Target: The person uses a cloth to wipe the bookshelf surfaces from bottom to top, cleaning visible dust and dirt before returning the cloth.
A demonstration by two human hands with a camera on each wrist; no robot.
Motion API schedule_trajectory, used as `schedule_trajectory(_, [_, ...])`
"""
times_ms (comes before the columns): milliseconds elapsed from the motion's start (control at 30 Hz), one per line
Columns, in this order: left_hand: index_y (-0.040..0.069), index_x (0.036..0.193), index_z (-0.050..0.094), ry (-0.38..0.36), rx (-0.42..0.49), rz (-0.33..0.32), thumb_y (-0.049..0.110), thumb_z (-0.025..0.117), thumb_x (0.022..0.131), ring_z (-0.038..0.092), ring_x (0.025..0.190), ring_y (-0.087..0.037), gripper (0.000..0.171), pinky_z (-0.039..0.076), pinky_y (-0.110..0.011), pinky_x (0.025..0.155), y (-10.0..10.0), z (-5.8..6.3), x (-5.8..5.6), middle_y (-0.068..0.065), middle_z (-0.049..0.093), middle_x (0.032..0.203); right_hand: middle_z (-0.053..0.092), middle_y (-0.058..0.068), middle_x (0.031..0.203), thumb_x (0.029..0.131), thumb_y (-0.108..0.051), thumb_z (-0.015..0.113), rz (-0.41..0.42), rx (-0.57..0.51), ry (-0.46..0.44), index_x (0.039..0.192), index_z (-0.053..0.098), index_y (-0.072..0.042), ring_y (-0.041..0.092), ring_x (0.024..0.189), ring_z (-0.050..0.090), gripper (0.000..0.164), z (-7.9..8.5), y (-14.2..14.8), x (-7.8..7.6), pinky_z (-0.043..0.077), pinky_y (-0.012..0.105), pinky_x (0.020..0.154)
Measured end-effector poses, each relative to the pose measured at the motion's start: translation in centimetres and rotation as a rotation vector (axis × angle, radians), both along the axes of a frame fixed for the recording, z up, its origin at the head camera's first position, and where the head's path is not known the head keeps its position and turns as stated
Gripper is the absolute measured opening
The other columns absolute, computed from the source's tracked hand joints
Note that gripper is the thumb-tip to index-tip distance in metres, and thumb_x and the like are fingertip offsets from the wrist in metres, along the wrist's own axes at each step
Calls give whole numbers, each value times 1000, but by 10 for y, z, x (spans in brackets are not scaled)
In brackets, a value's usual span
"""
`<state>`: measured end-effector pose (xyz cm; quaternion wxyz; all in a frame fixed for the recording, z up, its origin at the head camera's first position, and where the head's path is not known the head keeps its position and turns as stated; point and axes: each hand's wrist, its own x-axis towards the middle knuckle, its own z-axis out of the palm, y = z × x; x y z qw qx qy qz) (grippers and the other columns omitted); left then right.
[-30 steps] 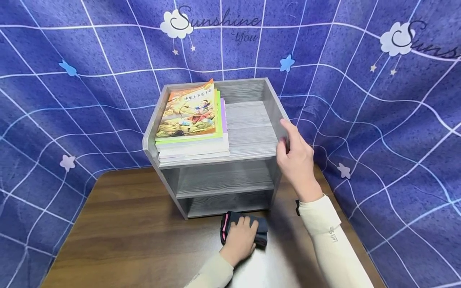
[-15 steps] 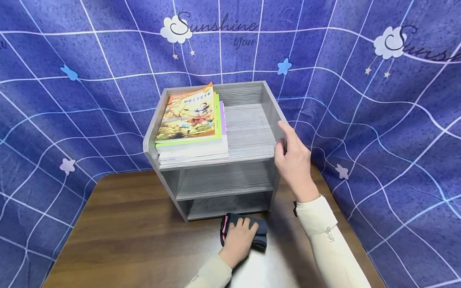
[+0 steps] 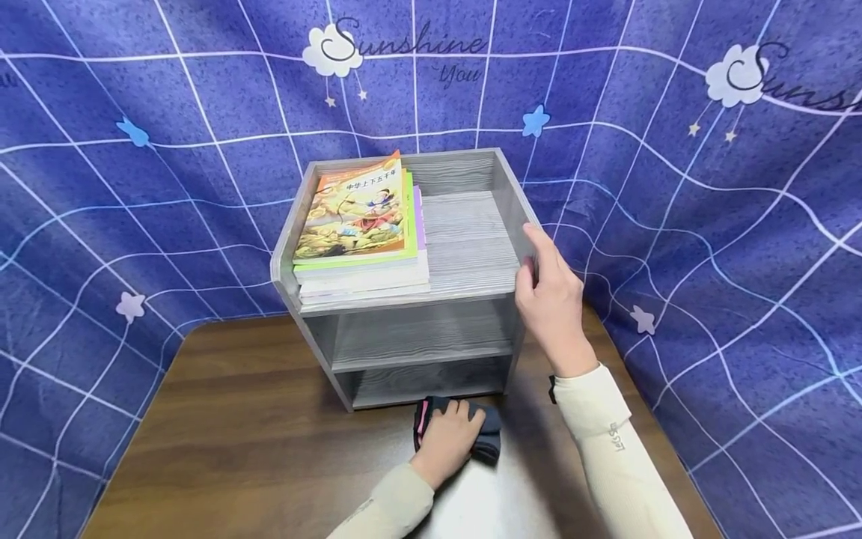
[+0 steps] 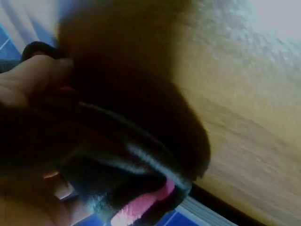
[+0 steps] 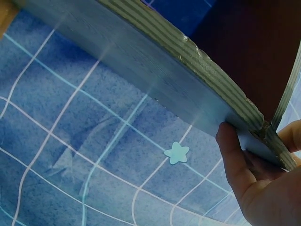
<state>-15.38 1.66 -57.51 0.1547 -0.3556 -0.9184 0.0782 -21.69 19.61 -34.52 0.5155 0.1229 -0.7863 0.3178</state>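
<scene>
On the table just in front of a grey wooden shelf unit [image 3: 465, 232] lies a folded dark cloth [image 3: 489, 423] with a pink strip at its left end. My left hand [image 3: 444, 443] grips it from above. In the left wrist view the thumb and fingers hold the dark cloth [image 4: 127, 165] from both sides, and its pink part [image 4: 143, 205] shows at the bottom; that view is dim and blurred. My right hand [image 3: 555, 311] holds the unit's right side panel near the top front corner. In the right wrist view the fingers wrap the panel [image 5: 188, 80] edge.
A stack of books [image 3: 357, 217] lies on the left of the top shelf, a colourful picture cover uppermost. Two lower compartments [image 3: 420, 333] face the brown wooden table [image 3: 222, 434]. Blue patterned fabric [image 3: 222, 97] hangs behind and on both sides.
The left hand's fingers reach slightly further over the cloth's far edge. The right hand keeps its hold on the side panel. The head view has shifted a little.
</scene>
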Motion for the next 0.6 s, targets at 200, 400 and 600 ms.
schedule_trajectory(200, [14,110,62,-34,91,-23,22,84,73,63,83,-23,44,52,-36,55,-6,6,-12,-6,65,92,66,13,129,87,4,56,13,-10,17,132,62,-7,34,112,65,46,1,-3,-3,52,55,83])
schedule_trajectory(400, [16,132,53,-444,388,-37,14,84,70,64,99,-22,70,55,-38,79,-45,55,-15,-8,67,113,67,12,129,88,2,55,2,-10,7,133,62,-9,35,112,65,46,-1,0,-1,51,56,82])
schedule_trajectory(600, [23,143,45,-757,1064,-18,-8,71,72,66,68,-14,82,55,-30,53,-119,118,1,-15,61,114,66,10,131,89,3,55,1,-18,3,134,61,-8,35,114,64,47,-2,2,2,51,56,82])
